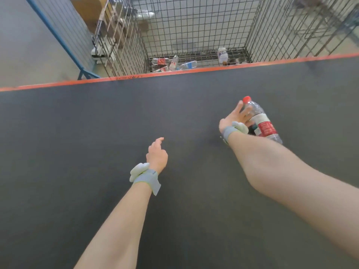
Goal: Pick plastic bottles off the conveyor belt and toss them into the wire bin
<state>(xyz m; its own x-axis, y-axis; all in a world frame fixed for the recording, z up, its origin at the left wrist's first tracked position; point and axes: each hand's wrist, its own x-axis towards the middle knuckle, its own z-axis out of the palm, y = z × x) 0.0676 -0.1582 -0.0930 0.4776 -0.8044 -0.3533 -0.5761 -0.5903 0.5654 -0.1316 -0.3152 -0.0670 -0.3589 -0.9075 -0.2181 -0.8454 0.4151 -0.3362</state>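
A person's right hand reaches for a clear plastic bottle on the dark conveyor belt, with the wire bin standing just past the belt's orange edge. The bottle lies to the right of the hand. Its long axis runs on a slant, with the red cap pointing up toward the bin and the base trailing back toward the person under the right forearm. The fingers are spread and straight against the bottle's neck and shoulder, not yet wrapped round it. Whether they press on the plastic or sit just short of it cannot be told from this angle. The left hand hangs over bare belt well apart from the bottle, loosely curled with the index finger partly out, and holds nothing. Both wrists carry grey bands with pale pods. The right hand is plainly the nearer one and looks set to make the pick. The grasp appears to call for the fingers to close across the bottle's slanted body near the red label, and the toss would then go forward and a little left over the orange edge. Several discarded bottles already lie on the bin floor.
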